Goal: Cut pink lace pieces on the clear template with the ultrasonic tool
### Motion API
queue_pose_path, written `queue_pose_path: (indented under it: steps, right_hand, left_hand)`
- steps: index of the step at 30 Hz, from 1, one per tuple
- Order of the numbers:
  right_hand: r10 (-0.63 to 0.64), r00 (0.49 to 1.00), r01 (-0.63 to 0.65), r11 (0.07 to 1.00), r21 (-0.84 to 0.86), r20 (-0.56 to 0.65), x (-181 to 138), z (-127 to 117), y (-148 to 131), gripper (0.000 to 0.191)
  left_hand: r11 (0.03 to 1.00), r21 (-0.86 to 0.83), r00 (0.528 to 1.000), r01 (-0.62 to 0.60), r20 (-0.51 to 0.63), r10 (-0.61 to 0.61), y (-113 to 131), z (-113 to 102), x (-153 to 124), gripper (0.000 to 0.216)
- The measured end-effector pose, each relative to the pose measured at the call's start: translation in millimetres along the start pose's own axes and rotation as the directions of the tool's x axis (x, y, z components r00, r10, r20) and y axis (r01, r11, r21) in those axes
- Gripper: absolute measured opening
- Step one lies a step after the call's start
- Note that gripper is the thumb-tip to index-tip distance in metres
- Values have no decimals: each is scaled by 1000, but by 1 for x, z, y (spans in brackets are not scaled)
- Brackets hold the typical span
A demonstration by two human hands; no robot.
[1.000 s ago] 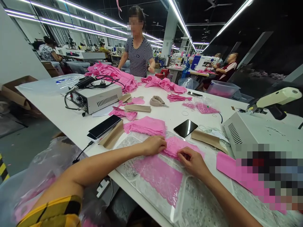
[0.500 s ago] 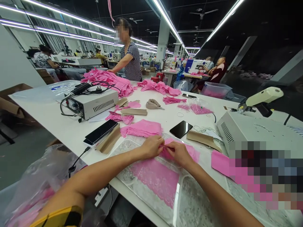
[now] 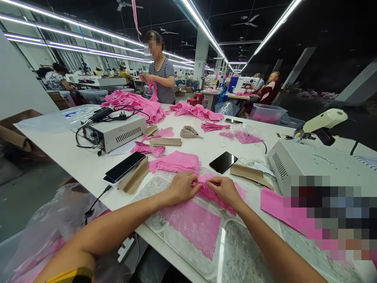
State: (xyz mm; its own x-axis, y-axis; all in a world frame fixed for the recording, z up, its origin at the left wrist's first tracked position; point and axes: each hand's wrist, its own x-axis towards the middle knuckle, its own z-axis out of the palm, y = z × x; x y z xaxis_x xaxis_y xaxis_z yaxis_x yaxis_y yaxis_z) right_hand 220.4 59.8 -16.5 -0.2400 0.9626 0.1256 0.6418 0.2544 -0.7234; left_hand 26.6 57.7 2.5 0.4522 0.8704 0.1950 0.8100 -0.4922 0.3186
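Pinching a bit of the pink lace cloth [image 3: 207, 193] between thumb and fingers, the left hand [image 3: 185, 188] I watch remotely sits near the right hand [image 3: 225, 190], whose thumb and forefinger nip the same cloth. I see it bunched between them, over the far part of the patterned mat [image 3: 244, 251]. Just beyond the left hand lies a pink stack [image 3: 176, 162]; a black phone [image 3: 223, 162] lies beyond the right. Nearer me, I make out a flat lace piece [image 3: 194, 228].
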Motion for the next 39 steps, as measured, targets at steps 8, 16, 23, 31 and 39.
queue_pose_path:
  steps: [8, 16, 23, 31, 39]
  right_hand:
    - [-25, 1000, 25, 999, 28, -7, -3, 4, -3, 30]
    - [-24, 995, 35, 993, 113, -94, -6, -3, -10, 31]
    - [70, 943, 8, 972, 235, -325, -11, -33, -8, 32]
    - [171, 824, -28, 965, 263, -540, -22, -56, -15, 28]
    - [338, 622, -284, 938, 199, -706, -129, -99, 19, 22]
  left_hand:
    - [992, -1, 988, 128, 91, -127, 12, 8, 5, 25]
    - [987, 2, 982, 162, 94, -162, 17, 2, 3, 26]
    - [995, 42, 996, 85, -21, -84, 40, 3, 0, 21]
    - [993, 97, 998, -63, 10, 63, 95, 41, 35, 39]
    - [878, 156, 890, -453, 23, 455, 117, 52, 28, 11]
